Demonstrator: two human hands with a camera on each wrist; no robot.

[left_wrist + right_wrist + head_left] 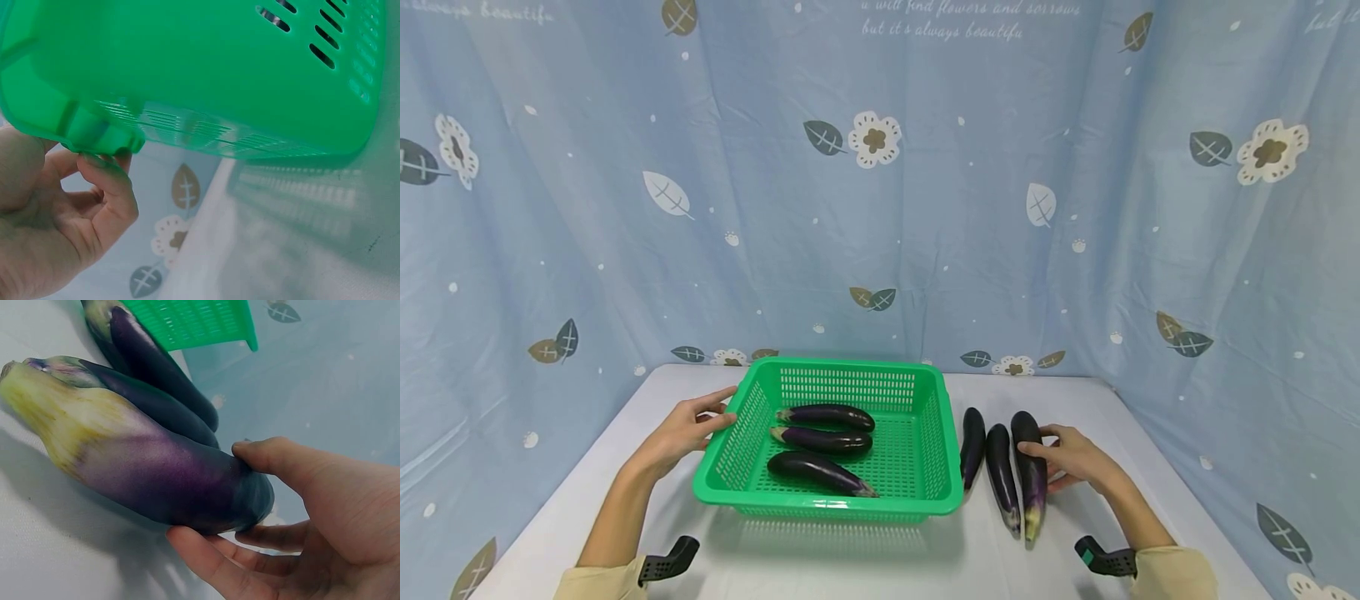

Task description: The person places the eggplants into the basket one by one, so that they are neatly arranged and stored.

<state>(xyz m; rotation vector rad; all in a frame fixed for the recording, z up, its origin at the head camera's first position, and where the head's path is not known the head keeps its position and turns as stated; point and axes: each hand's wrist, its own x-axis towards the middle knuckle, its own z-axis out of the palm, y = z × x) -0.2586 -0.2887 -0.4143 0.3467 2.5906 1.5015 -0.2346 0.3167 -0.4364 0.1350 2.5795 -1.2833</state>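
Note:
A green plastic basket [850, 505] with slotted walls stands on the table, holding a few eggplants [827, 442]. At its left side my left hand [688, 429] grips the rim, thumb and fingers bent at the edge; the left wrist view shows this hand [81, 206] against the basket's rim [100, 147]. To the right of the basket lie a row of eggplants. My right hand [1075, 457] holds the rightmost eggplant [1028, 467], thumb on top and fingers along its far side. Up close, that eggplant [150, 462] has a yellowish stem end pointing away from the hand [300, 519].
Between the basket and the held eggplant lie two more eggplants, a middle one [1002, 475] and one [972, 446] close to the basket's wall. A white table [820, 567] carries everything. A blue patterned curtain [880, 217] hangs behind and along the sides.

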